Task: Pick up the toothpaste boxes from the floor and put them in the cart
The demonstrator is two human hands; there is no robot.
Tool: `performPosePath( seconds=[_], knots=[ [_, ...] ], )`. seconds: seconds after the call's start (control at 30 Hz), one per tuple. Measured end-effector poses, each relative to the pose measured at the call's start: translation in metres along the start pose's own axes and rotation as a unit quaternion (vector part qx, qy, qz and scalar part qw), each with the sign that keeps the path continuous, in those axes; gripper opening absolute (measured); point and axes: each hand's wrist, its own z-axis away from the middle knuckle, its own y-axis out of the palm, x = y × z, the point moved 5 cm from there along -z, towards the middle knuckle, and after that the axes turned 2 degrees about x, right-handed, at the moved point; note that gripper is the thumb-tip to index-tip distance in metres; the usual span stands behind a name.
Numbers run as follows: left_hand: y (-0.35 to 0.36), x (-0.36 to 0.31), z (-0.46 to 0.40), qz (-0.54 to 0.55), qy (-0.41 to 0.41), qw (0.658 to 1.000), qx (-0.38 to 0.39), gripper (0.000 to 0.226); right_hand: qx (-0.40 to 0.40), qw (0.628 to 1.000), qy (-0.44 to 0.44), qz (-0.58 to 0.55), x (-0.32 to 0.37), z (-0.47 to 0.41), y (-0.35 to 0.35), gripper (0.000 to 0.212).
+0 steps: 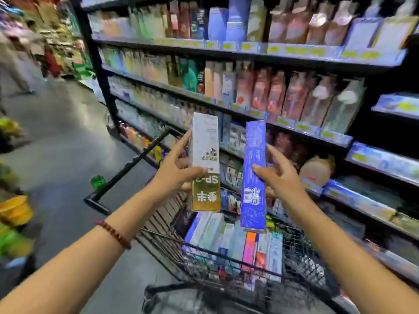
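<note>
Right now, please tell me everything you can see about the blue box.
The blue box is a long, narrow carton, apparently cardboard, deep blue with pale printed patterns and a white emblem on its lower half. It looks closed and undamaged. It stands nearly upright, held in the air above the cart, beside the white and gold box. The right hand grips its right edge, thumb on the front.

a white-and-gold toothpaste box (205,164) and a blue toothpaste box (253,177) stand upright, side by side, above the box-filled cart (172,243).
</note>
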Motion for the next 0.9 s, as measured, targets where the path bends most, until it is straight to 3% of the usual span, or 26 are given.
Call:
performPosePath(
  seconds=[0.23, 0.43, 0.7, 0.9],
  knots=[
    [-0.024, 0.091, -0.038, -0.003, -0.083, 0.997, 0.000, 0.089, -0.003, 0.996, 0.084, 0.026, -0.088, -0.037, 0.016, 0.063],
    [-0.008, 0.163, -0.078, -0.023, -0.149, 0.989, 0.010, 0.103, -0.011, 0.987, 0.133, 0.089, -0.163, -0.060, -0.008, 0.063],
    [0.018, 0.267, -0.128, -0.095, -0.254, 0.962, 0.036, 0.107, 0.007, 0.965, 0.227, 0.131, -0.272, -0.092, -0.008, 0.073],
    [0.032, 0.338, -0.132, -0.160, -0.311, 0.934, 0.069, 0.097, 0.011, 0.932, 0.342, 0.122, -0.343, -0.082, 0.004, 0.075]
  ],
)
